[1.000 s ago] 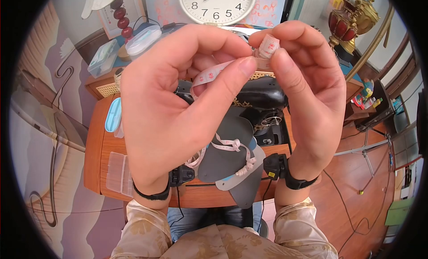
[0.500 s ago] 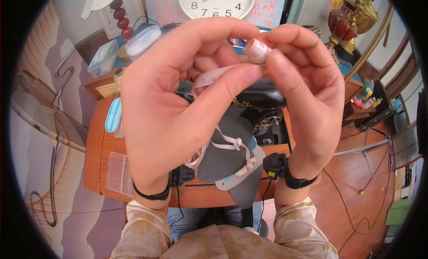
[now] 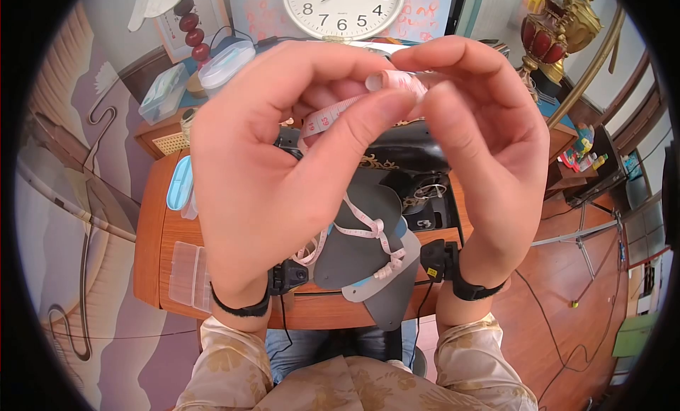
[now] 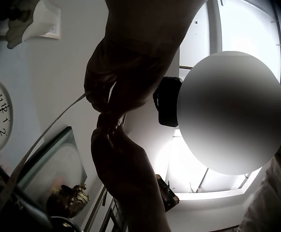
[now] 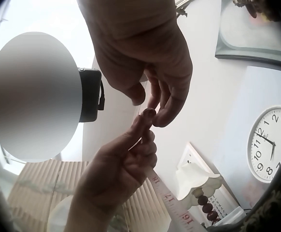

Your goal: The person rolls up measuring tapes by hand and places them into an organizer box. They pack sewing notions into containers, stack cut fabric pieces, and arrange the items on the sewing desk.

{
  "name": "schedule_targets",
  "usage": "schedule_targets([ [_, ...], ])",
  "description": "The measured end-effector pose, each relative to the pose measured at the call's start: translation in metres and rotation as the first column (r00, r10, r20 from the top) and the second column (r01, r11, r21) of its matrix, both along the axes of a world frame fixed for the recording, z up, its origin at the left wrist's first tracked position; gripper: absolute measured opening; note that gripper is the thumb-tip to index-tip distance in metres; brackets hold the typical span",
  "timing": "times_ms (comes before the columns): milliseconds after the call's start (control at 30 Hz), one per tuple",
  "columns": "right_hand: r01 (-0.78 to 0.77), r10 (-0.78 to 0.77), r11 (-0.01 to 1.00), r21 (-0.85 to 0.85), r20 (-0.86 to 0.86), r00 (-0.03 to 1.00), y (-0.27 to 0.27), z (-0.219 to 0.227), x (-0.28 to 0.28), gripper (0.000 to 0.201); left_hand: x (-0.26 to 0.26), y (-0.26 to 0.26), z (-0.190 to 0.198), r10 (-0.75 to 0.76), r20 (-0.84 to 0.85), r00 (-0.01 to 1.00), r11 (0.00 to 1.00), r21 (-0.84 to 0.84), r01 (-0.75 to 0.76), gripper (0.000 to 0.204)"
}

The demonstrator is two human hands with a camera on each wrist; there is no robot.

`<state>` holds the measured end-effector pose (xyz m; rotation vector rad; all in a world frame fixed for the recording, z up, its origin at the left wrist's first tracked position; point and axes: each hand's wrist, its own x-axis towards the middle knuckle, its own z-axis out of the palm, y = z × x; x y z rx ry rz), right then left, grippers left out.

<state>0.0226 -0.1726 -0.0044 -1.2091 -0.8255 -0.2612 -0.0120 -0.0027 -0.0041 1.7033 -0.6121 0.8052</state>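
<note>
Soft white tape measure w/ red markings (image 3: 401, 82): rolled end sits btwn both hands' fingertips, upper mid head view. Strip w/ nos. runs out toward 8 o'clock behind L thumb.

L hand (image 3: 265, 163): nearly closed, thumb + index pinch the roll. R hand (image 3: 496, 135): part closed, index bent round far side of roll; per R wrist view thumb tip is slightly off it.

Dirs from roll, head view: black sewing machine w/ gold decoration (image 3: 382, 155) at 6. Flat dark-grey smooth panel (image 3: 347, 259) further out, 6-7, w/ loose white tape length (image 3: 359, 232) looped + twisted on it; can't tell if same tape. Lt-blue oval case (image 3: 180, 183) at 8, on brown wooden table (image 3: 152, 259). Round white wall clock (image 3: 343, 11) at 11.
</note>
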Motion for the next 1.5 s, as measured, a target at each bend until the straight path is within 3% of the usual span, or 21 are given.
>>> schedule_targets([
  [67,-0.057,0.061,0.997,-0.045,0.096,0.993,-0.003,-0.001,0.002,0.034,0.0,0.001,-0.001,0.023,-0.027,0.999,0.999,-0.049,-0.024,0.015],
  [267,-0.102,0.101,0.995,0.02,0.014,0.995,-0.005,-0.001,0.004,0.03,-0.001,-0.002,0.001,-0.089,-0.027,0.996,0.988,-0.129,0.085,0.022],
  [333,-0.09,0.089,0.995,0.033,0.015,0.996,-0.003,-0.002,0.006,0.029,-0.003,-0.007,0.003,-0.097,-0.057,0.994,0.967,-0.24,0.081,0.027],
  [767,-0.034,0.039,0.997,0.072,-0.067,0.997,0.007,0.001,-0.002,0.03,-0.008,-0.003,0.007,-0.117,-0.127,0.985,0.957,-0.28,0.078,0.023],
  [933,-0.033,0.034,0.999,0.02,-0.057,0.998,0.006,0.0,-0.002,0.028,0.0,0.001,0.002,-0.146,-0.025,0.989,0.966,-0.218,0.137,0.024],
  [1067,-0.012,0.011,1.0,-0.01,-0.028,1.0,0.006,-0.001,0.0,0.025,-0.001,0.004,0.003,-0.14,-0.023,0.99,0.977,-0.163,0.135,0.027],
  [1233,-0.015,0.015,1.0,0.0,-0.013,1.0,0.006,-0.002,0.0,0.026,0.002,0.006,0.002,-0.246,-0.035,0.969,0.961,-0.141,0.239,0.029],
  [1400,-0.069,0.069,0.998,0.001,-0.064,0.996,0.006,-0.001,-0.002,0.026,0.002,0.003,0.003,-0.223,-0.018,0.975,0.963,-0.16,0.218,0.029],
  [1500,-0.002,0.003,1.0,-0.017,0.084,0.996,0.009,-0.002,-0.001,0.028,0.002,0.001,0.003,-0.177,0.004,0.984,0.971,-0.162,0.176,0.028],
])
